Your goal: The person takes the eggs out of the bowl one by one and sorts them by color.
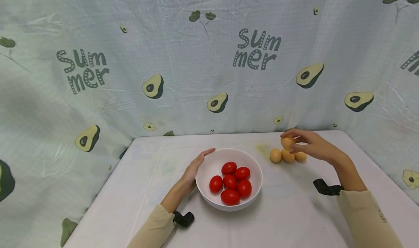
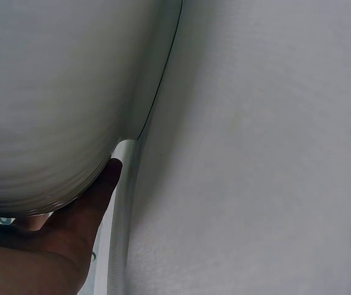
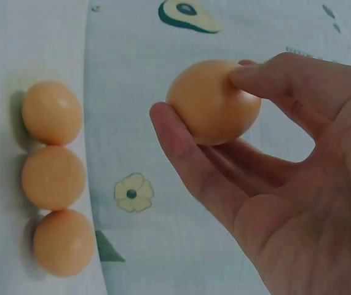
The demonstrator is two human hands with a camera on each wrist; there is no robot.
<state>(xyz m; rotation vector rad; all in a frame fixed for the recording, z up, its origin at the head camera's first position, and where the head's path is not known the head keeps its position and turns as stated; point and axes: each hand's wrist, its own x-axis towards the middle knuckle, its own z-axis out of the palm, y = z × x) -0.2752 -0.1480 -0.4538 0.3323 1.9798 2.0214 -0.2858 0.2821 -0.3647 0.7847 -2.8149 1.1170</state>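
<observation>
In the head view, a white bowl (image 1: pixel 204 191) holds several smooth red oval tomatoes (image 1: pixel 230 182). My left hand (image 1: pixel 191 171) rests along the bowl's left side, its fingers extended near the rim. The left wrist view shows that hand (image 2: pixel 70 239) against the outside of the bowl wall (image 2: pixel 52 110). At the back right, my right hand (image 1: pixel 309 144) pinches a light brown egg (image 1: pixel 288 143) between thumb and fingers, above the other eggs. In the right wrist view this egg (image 3: pixel 212 101) is raised in the fingertips of the right hand (image 3: pixel 286 160).
Three more brown eggs (image 3: pixel 53 178) lie in a touching row near the back edge of the white-covered table (image 1: pixel 150 168). Behind the table hangs a pale cloth (image 1: pixel 183 59) printed with avocados. A dark wrist mount (image 1: pixel 327 188) juts from the right wrist.
</observation>
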